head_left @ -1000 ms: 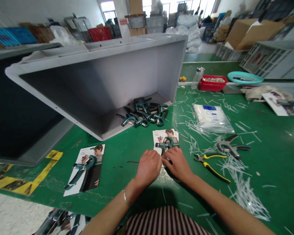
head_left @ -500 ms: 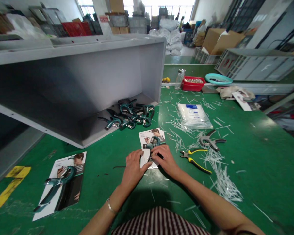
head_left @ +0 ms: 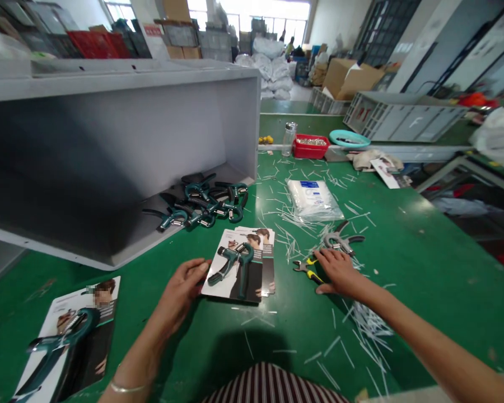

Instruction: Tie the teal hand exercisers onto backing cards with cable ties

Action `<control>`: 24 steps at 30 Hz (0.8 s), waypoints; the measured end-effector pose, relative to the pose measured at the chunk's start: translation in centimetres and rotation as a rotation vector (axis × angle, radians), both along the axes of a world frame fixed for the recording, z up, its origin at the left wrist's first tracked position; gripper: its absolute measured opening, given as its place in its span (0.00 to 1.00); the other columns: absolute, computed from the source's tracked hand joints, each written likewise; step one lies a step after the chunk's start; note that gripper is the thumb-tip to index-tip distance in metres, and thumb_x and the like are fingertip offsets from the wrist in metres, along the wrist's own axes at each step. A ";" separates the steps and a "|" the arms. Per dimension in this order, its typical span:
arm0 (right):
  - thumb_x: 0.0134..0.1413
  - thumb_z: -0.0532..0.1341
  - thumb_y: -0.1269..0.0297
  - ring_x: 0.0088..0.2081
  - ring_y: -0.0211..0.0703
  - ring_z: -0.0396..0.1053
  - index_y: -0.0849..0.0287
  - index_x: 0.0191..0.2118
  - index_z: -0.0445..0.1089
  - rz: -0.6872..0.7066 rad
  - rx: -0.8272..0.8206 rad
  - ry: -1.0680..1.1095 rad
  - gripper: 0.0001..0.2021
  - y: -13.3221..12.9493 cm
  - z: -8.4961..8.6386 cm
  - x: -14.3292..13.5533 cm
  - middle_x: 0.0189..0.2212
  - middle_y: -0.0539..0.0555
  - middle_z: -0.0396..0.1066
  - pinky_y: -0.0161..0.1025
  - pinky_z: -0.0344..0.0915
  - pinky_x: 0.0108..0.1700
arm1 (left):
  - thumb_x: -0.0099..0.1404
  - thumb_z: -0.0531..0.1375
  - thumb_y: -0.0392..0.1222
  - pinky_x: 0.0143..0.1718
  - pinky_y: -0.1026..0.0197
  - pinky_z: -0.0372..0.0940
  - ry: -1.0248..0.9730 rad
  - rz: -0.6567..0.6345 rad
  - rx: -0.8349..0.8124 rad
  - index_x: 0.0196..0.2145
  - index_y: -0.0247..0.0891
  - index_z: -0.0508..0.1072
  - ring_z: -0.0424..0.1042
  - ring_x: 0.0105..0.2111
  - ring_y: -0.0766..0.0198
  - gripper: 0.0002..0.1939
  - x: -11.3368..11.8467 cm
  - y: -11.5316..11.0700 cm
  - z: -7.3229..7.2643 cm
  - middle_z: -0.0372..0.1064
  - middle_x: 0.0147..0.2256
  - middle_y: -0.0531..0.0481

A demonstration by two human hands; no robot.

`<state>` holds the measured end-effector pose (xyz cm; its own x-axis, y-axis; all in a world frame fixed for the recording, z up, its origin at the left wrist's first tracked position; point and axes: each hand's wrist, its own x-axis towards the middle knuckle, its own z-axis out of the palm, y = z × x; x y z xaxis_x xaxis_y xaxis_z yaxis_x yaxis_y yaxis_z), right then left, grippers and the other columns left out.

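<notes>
My left hand holds the left edge of a printed card, thumb on top and the other fingers partly hidden beneath. A dark green hand grip strengthener with a metal spring lies on that card. Under the card's right side, another printed card sticks out. Over at the right, my right hand is closed round the yellow-and-black handles of the cutting pliers, whose jaws point left. Just behind it lies a grey hand grip strengthener.
A big grey crate lies on its side, with several green grip strengtheners at its mouth. At front left is another card with a strengthener. Loose white ties and a bag of ties lie right; a red tray stands behind.
My right hand has left the card and moved right onto the pliers. My left hand has shifted to the card's left edge, and the card has moved left off the stack. The view has turned right.
</notes>
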<state>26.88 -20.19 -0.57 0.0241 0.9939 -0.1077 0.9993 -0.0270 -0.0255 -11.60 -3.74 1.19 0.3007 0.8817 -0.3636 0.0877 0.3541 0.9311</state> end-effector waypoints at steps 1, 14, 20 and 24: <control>0.38 0.73 0.50 0.56 0.71 0.59 0.66 0.60 0.61 0.039 -0.033 -0.028 0.44 0.0 0.1 0.7 0.56 0.73 0.63 0.62 0.55 0.55 | 0.56 0.66 0.53 0.40 0.53 0.71 -0.111 -0.021 -0.120 0.45 0.37 0.73 0.76 0.41 0.53 0.23 0.4 -0.2 0.3 0.74 0.48 0.39; 0.44 0.64 0.38 0.61 0.73 0.53 0.62 0.68 0.49 -0.015 0.023 -0.060 0.51 0.9 -1.0 2.2 0.63 0.74 0.55 0.62 0.53 0.56 | 0.58 0.62 0.52 0.29 0.65 0.61 -0.026 -0.033 0.131 0.34 0.37 0.71 0.68 0.27 0.66 0.15 4.7 -1.0 -4.1 0.69 0.28 0.55; 0.52 0.61 0.56 0.45 0.59 0.66 0.67 0.48 0.72 0.103 -0.033 -0.061 0.21 3.0 1.4 2.6 0.40 0.68 0.72 0.51 0.59 0.49 | 0.57 0.64 0.54 0.33 0.63 0.65 -0.106 -0.055 -0.003 0.39 0.35 0.71 0.71 0.30 0.63 0.20 4.3 -0.9 -5.0 0.73 0.32 0.51; 0.55 0.57 0.58 0.35 0.48 0.70 0.62 0.43 0.69 -0.053 -0.120 0.342 0.14 3.7 1.4 1.3 0.35 0.60 0.73 0.42 0.64 0.38 | 0.56 0.65 0.58 0.35 0.60 0.67 -0.186 -0.084 -0.078 0.44 0.33 0.72 0.74 0.33 0.60 0.27 4.8 -1.7 -4.5 0.75 0.38 0.44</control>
